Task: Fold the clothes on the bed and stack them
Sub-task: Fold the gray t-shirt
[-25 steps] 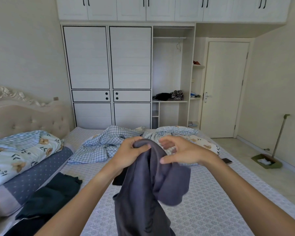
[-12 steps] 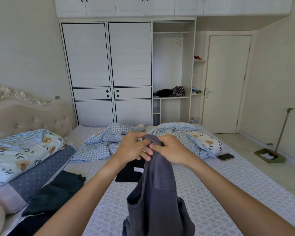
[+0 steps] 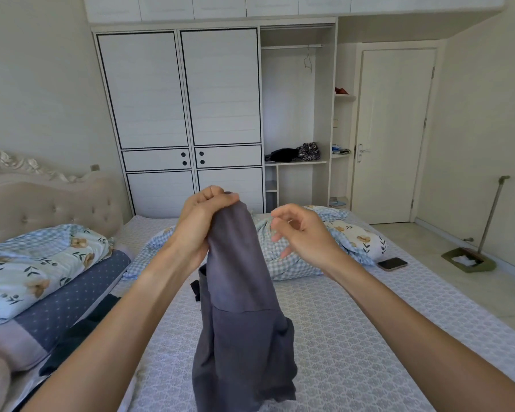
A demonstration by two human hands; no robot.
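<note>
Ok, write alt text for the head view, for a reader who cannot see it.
A person's left hand grips the top of a grey garment that hangs over the bed, while the right hand is loosely curled beside it, holding nothing. A phone lies on the bed to the right.

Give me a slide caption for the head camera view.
Left hand holds up a grey garment over the bed; right hand open beside it.
</note>
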